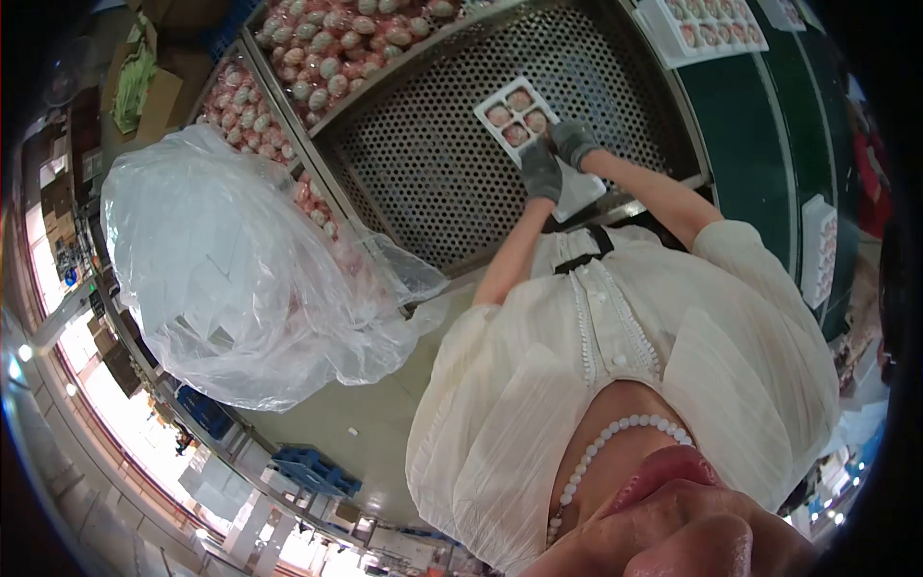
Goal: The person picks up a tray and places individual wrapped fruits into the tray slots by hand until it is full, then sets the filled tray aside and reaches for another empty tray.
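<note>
A white compartment tray (pixel 488 106) holds several round pink-and-white pieces (pixel 519 100) in its cups. It is tilted over a perforated metal work surface (pixel 413 144). My left hand (pixel 541 173), in a dark grey glove, is closed on the tray's near edge. Beside it, my right hand (pixel 576 144), gloved the same way, is closed at the near right corner. The fingertips of both hands are partly hidden. Below my hands, near the surface's front edge, lies another white piece (pixel 581 195), partly covered by my left hand.
Bins of wrapped pink-and-white pieces (pixel 332 48) border the surface at the back and left. A large clear plastic bag (pixel 221 279) with white contents stands left. Filled white trays (pixel 707 29) (pixel 820 252) rest around a green conveyor (pixel 745 144). Blue pallets (pixel 312 471) lie on the floor.
</note>
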`<state>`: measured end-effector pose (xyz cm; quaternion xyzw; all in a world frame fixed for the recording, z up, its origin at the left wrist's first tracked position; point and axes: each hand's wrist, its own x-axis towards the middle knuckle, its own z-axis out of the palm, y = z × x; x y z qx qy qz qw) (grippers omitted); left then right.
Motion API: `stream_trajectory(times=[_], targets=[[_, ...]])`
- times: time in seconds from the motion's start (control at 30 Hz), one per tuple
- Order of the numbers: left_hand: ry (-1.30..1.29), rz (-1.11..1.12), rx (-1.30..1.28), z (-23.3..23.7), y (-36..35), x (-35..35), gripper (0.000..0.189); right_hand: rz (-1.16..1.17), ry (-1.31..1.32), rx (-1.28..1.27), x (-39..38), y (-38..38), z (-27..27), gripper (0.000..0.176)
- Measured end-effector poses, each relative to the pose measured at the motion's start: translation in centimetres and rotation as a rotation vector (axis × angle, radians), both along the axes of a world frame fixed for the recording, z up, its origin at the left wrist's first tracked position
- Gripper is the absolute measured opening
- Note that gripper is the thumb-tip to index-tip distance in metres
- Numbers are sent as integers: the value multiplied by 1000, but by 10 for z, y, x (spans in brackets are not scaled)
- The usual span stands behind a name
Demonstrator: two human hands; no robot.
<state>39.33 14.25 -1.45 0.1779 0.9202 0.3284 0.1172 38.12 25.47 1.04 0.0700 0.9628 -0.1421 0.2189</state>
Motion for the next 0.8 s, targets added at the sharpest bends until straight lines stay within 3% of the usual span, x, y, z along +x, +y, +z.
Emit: stream_trajectory(times=[0.03,0.1,0.17,0.27,0.3,0.37,0.43,0.47,0.53,0.67,0.73,0.8], targets=[[41,-27,72,3,-2,-2,32,-1,114,33,-6,-4,3,22],[92,-56,9,9,-5,-7,35,-20,28,-45,-3,-5,12,21],[-39,-170,-154,16,-3,-13,37,-139,9,-169,-1,3,13,20],[-121,-224,-196,18,-7,-19,40,-33,104,-152,1,4,-31,18],[-121,-261,-203,10,-7,-21,41,66,86,-123,-6,3,-20,18],[-47,-214,-110,10,-6,-22,36,31,-30,-58,-10,-4,-1,16],[-374,-219,-247,18,2,-34,33,109,4,125,-17,-8,-3,14],[-376,-218,-250,19,-2,-31,33,110,3,122,-16,-8,-2,14],[-25,-146,-49,14,-10,-16,28,7,-132,14,-20,-4,25,12],[227,-185,-41,1,-13,-13,28,98,-44,3,-9,3,-9,11],[-143,-233,-158,2,-9,-23,32,135,145,-3,-4,-1,-21,9],[-261,-204,-124,10,-7,-30,32,118,60,-27,-3,6,-23,9]])
